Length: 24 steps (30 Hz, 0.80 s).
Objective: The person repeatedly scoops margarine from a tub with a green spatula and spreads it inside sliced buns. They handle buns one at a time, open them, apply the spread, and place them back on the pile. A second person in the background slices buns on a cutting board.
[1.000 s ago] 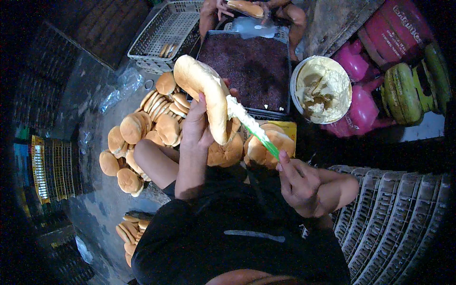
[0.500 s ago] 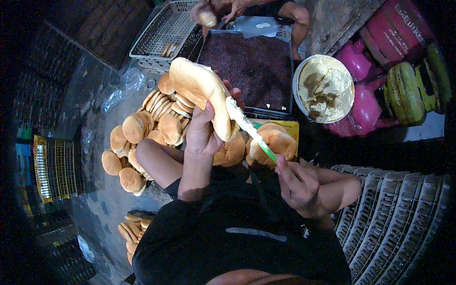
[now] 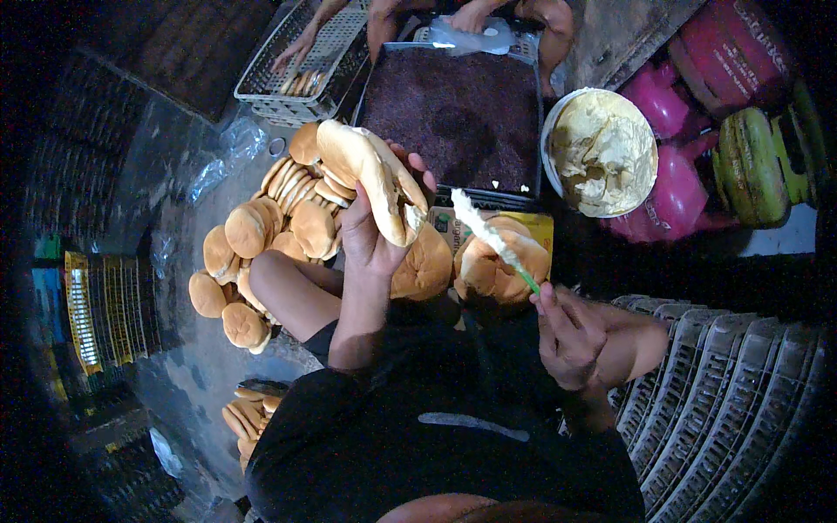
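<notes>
My left hand [image 3: 370, 240] grips a split bread bun [image 3: 353, 157], raised and tilted, with its cut edge toward the right. A little white cream shows in the opening. Between the fingers of my right hand [image 3: 568, 338] is a spreader [image 3: 530, 281] with a green handle. Its blade is thickly coated in cream and points up and left, apart from the bun. Below the blade, more buns [image 3: 516, 261] sit on a yellow carton [image 3: 539, 228], and another bun [image 3: 425, 266] lies beside them, under my left hand.
A round tub [image 3: 547, 166] of pale cream stands at right, beside pink and green gas cylinders [image 3: 748, 170]. Ahead is a tray [image 3: 538, 113] of dark sprinkles. Another person's hand [image 3: 301, 48] reaches into a plastic crate [image 3: 253, 98]. Buns [image 3: 248, 228] pile up at left.
The spreader has come away from the bun and moved right with my right hand. The bun has tipped slightly. At the far side, the other person's hand has moved left into the crate.
</notes>
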Tool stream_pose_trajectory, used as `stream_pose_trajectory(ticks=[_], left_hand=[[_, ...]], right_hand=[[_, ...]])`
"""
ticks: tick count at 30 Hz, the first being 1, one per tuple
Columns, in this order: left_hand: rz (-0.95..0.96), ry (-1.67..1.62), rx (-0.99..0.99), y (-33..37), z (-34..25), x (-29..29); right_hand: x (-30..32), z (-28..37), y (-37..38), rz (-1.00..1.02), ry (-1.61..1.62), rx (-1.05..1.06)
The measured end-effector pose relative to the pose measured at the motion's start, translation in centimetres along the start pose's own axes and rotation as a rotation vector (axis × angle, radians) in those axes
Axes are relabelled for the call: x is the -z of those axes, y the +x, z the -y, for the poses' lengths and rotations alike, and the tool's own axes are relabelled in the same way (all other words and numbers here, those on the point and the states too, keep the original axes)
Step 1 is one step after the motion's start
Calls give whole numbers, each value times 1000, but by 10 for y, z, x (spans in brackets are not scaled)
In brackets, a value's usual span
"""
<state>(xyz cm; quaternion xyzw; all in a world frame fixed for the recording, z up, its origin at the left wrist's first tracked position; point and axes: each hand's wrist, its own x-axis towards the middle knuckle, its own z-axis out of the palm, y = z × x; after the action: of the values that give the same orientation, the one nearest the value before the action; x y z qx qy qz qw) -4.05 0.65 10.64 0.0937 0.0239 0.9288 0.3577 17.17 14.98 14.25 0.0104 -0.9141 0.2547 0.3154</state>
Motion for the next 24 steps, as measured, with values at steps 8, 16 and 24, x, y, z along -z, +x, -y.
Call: stream_pose_trajectory(ticks=[8, 16, 24], left_hand=[[13, 198, 19, -3, 6, 17], [184, 478, -184, 7, 2, 29], [265, 954, -264, 9, -2, 45]], right_hand=[[-5, 9, 10, 11, 207, -152], [-1, 0, 1, 61, 331, -379], [15, -14, 15, 153, 240, -357]])
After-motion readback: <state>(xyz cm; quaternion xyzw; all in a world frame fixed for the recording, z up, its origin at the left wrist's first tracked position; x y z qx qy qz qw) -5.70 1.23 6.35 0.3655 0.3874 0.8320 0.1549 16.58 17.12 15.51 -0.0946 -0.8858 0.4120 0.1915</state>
